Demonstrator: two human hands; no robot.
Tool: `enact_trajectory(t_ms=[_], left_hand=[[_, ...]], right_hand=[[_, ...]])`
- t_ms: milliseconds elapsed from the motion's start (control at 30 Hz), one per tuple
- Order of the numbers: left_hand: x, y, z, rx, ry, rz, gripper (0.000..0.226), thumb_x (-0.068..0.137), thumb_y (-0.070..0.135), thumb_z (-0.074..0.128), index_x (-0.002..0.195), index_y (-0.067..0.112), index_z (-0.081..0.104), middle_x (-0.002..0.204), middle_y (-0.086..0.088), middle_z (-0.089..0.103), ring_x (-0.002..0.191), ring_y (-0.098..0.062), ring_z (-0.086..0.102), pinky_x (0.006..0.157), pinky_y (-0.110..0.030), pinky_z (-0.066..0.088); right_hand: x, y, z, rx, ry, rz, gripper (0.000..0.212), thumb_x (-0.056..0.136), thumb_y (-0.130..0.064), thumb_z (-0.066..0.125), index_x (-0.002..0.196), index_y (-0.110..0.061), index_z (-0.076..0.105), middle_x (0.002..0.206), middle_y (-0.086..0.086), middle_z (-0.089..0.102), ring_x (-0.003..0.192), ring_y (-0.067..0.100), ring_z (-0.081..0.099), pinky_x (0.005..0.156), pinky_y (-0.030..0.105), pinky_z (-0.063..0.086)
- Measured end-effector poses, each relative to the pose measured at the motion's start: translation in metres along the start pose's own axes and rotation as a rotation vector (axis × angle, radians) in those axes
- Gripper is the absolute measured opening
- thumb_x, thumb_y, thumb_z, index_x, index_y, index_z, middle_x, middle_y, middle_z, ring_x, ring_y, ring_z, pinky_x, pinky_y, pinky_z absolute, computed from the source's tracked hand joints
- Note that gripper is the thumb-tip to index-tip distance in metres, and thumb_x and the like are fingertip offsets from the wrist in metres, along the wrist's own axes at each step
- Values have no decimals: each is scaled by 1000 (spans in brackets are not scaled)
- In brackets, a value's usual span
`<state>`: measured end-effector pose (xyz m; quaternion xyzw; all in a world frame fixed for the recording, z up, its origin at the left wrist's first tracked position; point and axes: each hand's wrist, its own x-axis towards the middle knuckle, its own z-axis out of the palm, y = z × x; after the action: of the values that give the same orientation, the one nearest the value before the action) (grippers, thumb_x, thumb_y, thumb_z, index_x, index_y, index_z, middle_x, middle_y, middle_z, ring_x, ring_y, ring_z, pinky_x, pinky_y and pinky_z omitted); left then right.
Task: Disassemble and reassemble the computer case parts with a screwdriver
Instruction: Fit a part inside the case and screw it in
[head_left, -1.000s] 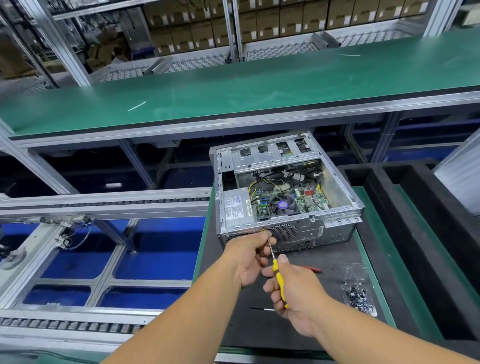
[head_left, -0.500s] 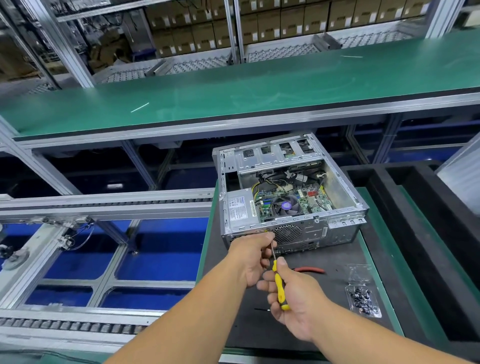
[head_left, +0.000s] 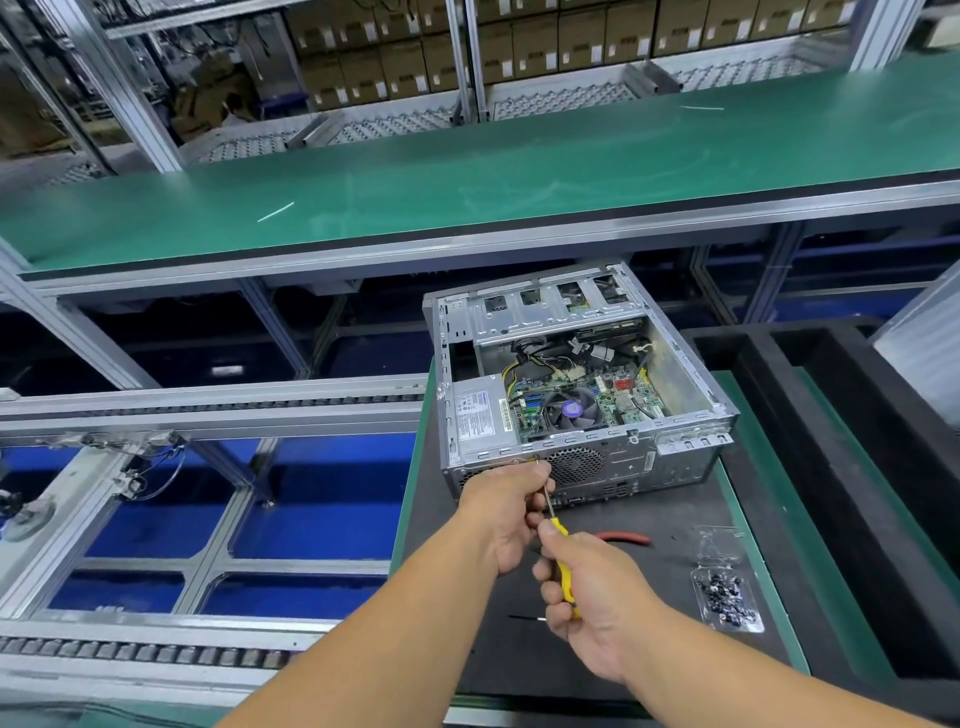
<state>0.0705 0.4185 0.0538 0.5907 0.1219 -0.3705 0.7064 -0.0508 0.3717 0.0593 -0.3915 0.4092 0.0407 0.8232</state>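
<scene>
A factory work line is shown. Long green belts are held up by silver metal frames, and roller tracks are seen beside them. Many brown boxes are stacked on racks at the back.

Red-handled tool on dark mat

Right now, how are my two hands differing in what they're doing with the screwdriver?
The right hand grips the screwdriver by its yellow handle; the left hand pinches its metal shaft. The left hand sits against the computer case; the right hand sits nearer the body. Both hold the same tool.
</scene>
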Motion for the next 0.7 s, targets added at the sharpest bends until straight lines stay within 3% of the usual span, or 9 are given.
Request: enact_trajectory(t_ms=[100, 200, 333, 467, 533, 600, 700], left_hand=[[-1, 1, 1, -7, -3, -2, 3, 95, 7, 69, 91, 8, 69, 68, -3, 64, 50, -8, 42, 45, -20, 31], [-4, 1, 1, 19, -11, -1, 8, 95, 10, 68, 87, 9, 69, 68, -2, 63, 50, -8, 39, 45, -20, 29], [-7, 3, -3, 29, -52, -36, 14, 101, 10, 59, 102, 7, 73, 74, -2, 66, 52, -8, 41, 46, -21, 28], [-7, 4, -1, 34, -52, -11, 16, 101, 4, 56, 97, 5, 71, 70, -3, 68, 50, -7, 45, 44, -18, 30], [-6, 4, 0, 57, -41, -2, 13, 99, 4, 59, 94, 6, 71, 68, -3, 67, 50, -6, 45, 44, -17, 30], [-4, 3, -1, 70, -33, 8, 8, 97, 7, 65, 91, 8, 70, 67, -2, 66, 50, -6, 45, 44, -18, 30], [-3, 3, -3, 85, -14, 18, 8, 95, 9, 69, 87, 9, 70, 69, -3, 65, 51, -7, 44, 45, -20, 30]], right_hand=[[-1, 1, 2, -12, 10, 1, 30, 100, -41, 65, 92, -12, 63, 69, 7, 67, 46, 11, 43, 41, 20, 30], [-2, 2, 3, -15, 11, 23, 44, 104, -48, 56, 101, -6, 69, 74, 10, 72, 46, 12, 44, 42, 21, 30], [-1, 2, 2, 55, 20, 51, 54, 103, -55, 53, 111, -5, 71, 67, 9, 64, 46, 12, 38, 42, 20, 24], [0, 0, 2, 69, 11, 36, 35, 94, -44, 73, 107, -13, 63, 60, 2, 54, 46, 10, 37, 40, 19, 23], [0, 0, 3, 68, 15, 23, 29, 95, -37, 73, 101, -12, 61, 62, 4, 59, 47, 10, 40, 39, 20, 28], [-1, 2, 4, 88, 16, 29, 39, 101, -44, 63, 96, -5, 66, 73, 10, 71, 48, 12, 47, 42, 22, 36], [-1, 3, 3, 119, 21, 70, 59, 105, -53, 48, 105, 1, 73, 84, 16, 77, 48, 14, 51, 43, 24, 39]])
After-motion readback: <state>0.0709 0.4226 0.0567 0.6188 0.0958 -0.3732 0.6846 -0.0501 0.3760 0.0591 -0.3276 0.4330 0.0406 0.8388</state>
